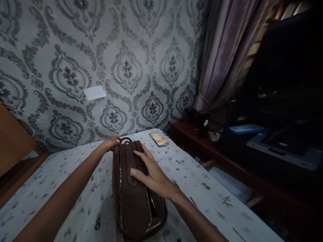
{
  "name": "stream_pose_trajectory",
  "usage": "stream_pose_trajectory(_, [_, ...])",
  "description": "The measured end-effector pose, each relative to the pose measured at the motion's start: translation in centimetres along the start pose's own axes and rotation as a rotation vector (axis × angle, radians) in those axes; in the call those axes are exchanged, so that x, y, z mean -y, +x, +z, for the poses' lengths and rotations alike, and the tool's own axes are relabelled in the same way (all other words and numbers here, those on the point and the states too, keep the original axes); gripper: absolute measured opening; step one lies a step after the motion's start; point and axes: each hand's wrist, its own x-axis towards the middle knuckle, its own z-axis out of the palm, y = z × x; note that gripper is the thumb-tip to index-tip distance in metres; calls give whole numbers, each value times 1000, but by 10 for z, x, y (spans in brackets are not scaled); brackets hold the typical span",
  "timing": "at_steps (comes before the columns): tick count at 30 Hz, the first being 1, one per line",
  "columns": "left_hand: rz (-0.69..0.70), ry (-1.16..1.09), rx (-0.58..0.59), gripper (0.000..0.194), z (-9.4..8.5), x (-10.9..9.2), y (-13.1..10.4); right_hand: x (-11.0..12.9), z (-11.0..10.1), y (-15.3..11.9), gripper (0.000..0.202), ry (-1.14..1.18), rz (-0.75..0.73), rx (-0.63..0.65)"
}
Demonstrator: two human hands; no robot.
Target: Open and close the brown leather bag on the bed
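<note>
A dark brown bag (135, 198) with gold-toothed zippers and a top loop handle rests on the patterned white sheet (96, 191). The zipper on its right side is partly open. My left hand (111, 144) is at the bag's far left corner, its fingertips mostly hidden behind the bag. Across the top and right side lies my right hand (151, 173), thumb near the end of the strap tab, fingers spread over the far right edge. Beyond the bag, a phone (158, 139) with a blurred screen lies on the sheet.
Patterned wallpaper covers the wall, with a white card (95, 92) on it. A dark red desk (181, 131) stands at the right, bearing a small bottle (204, 128) and a blue-edged item (246, 128). A purple curtain (222, 57) hangs behind. Wooden furniture (16, 137) is at left.
</note>
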Motion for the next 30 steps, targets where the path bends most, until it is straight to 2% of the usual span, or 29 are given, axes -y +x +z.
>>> stream_pose_trajectory(6, [-7,77,57,37,-1,-6,-8,4,-2,26,72,-24,-48,20])
stream_pose_trajectory(10, [19,97,35,38,0,-5,-9,2,0,35,76,-52,-47,37])
stream_pose_trajectory(17, [133,158,-138,39,7,2,-7,0,4,34,75,-73,-28,42])
stream_pose_trajectory(27, [273,313,-400,37,17,5,-17,-7,8,36,74,-61,-63,16])
stream_pose_trajectory(30, [291,304,-455,27,22,8,-23,-9,8,37,72,-74,-83,6])
